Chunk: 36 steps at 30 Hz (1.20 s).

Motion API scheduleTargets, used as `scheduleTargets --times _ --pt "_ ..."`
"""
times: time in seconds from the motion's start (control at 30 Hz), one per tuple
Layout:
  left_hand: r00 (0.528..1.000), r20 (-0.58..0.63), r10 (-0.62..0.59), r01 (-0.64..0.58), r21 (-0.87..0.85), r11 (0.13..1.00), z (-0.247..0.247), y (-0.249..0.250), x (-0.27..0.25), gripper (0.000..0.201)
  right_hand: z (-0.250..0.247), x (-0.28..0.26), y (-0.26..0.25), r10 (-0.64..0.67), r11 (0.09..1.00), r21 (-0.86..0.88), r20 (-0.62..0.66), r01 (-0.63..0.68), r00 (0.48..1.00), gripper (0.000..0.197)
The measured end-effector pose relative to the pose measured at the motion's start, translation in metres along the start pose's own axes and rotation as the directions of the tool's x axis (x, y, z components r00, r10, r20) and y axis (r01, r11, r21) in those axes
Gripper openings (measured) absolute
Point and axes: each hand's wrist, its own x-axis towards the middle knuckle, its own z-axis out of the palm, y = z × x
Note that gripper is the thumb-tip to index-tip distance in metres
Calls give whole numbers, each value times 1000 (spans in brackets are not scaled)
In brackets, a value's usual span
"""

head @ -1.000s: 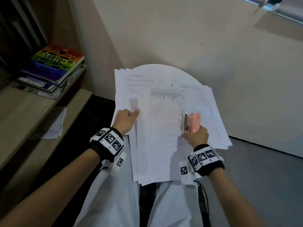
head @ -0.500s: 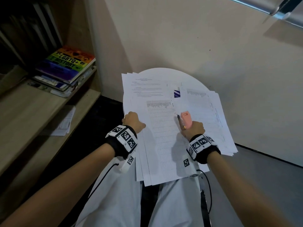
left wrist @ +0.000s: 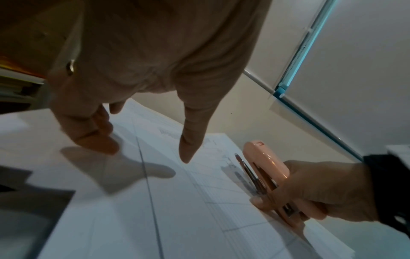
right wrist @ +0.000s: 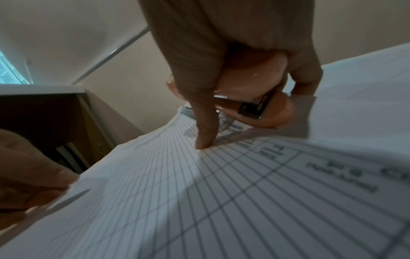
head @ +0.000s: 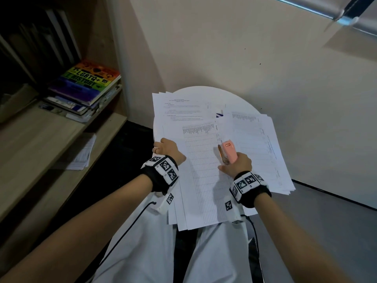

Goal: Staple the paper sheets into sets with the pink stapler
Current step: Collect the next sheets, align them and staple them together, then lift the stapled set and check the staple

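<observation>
Loose paper sheets (head: pixel 265 152) lie fanned over a small round white table (head: pixel 204 91) and my lap. On top is a gridded sheet (head: pixel 202 180) (right wrist: pixel 221 192). My right hand (head: pixel 236 165) grips the pink stapler (head: pixel 228 153) (left wrist: pixel 266 175) (right wrist: pixel 255 82) at that sheet's right edge, nose pointing away from me. One finger of that hand presses down on the grid. My left hand (head: pixel 166 148) (left wrist: pixel 142 133) hovers over the sheet's left edge, fingers loosely curled, and casts a shadow on the paper. It holds nothing.
A wooden bookshelf on the left carries a stack of books (head: pixel 87 86). A loose paper (head: pixel 83 154) lies on a lower shelf (head: pixel 40 180). A cream wall (head: pixel 244 58) stands right behind the table. A black cable (head: pixel 130 225) runs over my white trousers.
My left hand has drawn its outstretched finger back from the gridded sheet and curled up at its left edge. The right hand keeps hold of the stapler, now tilted slightly left.
</observation>
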Motion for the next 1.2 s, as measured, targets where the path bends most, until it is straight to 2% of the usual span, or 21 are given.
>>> scheduleTargets --times 0.13,0.2,0.23,0.33,0.4,0.47,0.57,0.6,0.67,0.7,0.77,0.83,0.9,0.93,1.0,1.1,1.2 --pt "998 64 28 -19 -132 991 -3 1 6 80 0 0 -1 -18 1000 12 -3 18 1000 53" --pt "995 104 4 17 -204 979 -2 0 10 85 1 -1 0 -31 999 10 -5 31 1000 52" --pt "994 107 14 9 -209 978 -1 -1 11 78 1 -1 1 -40 999 14 -7 40 999 51" --pt "991 24 135 -124 -264 956 5 -6 11 37 0 -1 5 -53 995 83 -22 54 998 41" --pt "966 -54 251 -248 -452 857 5 -10 5 29 -6 -2 8 -56 973 222 -25 60 998 27" --pt "919 -102 380 -359 -613 704 -7 -11 -3 36 -19 -3 11 -54 900 432 0 49 999 18" --pt "817 -105 567 -457 -718 525 -44 -3 -11 42 -50 -7 12 -79 763 646 33 39 996 15" --pt "784 -87 615 -467 -736 491 -59 2 -14 42 -62 -12 10 -131 707 704 37 67 991 16" --pt "729 -101 677 -495 -762 418 -85 13 -20 42 -89 -24 0 -308 538 825 3 172 951 17" --pt "713 -148 686 -521 -766 376 -95 21 -23 41 -102 -32 -10 -401 448 864 -35 229 916 18" --pt "682 -308 663 -621 -723 303 -108 37 -31 36 -122 -45 -32 -500 341 877 -135 338 855 23" --pt "621 -464 632 -726 -645 239 -112 52 -38 31 -129 -54 -55 -444 331 824 -294 460 846 27" --pt "560 -546 623 -785 -590 188 -111 63 -46 30 -128 -60 -72 -320 360 763 -440 538 839 32" --pt "546 -558 625 -788 -594 158 -110 67 -49 30 -126 -63 -78 -299 360 743 -481 564 824 32" --pt "542 -546 639 -768 -630 113 -107 71 -52 37 -122 -64 -81 -323 351 732 -491 584 809 35" --pt "583 -484 653 -738 -652 174 -108 71 -44 54 -121 -61 -75 -398 358 762 -398 539 827 54" --pt "622 -337 706 -666 -702 252 -117 70 -33 57 -122 -53 -63 -476 400 759 -307 513 824 35"
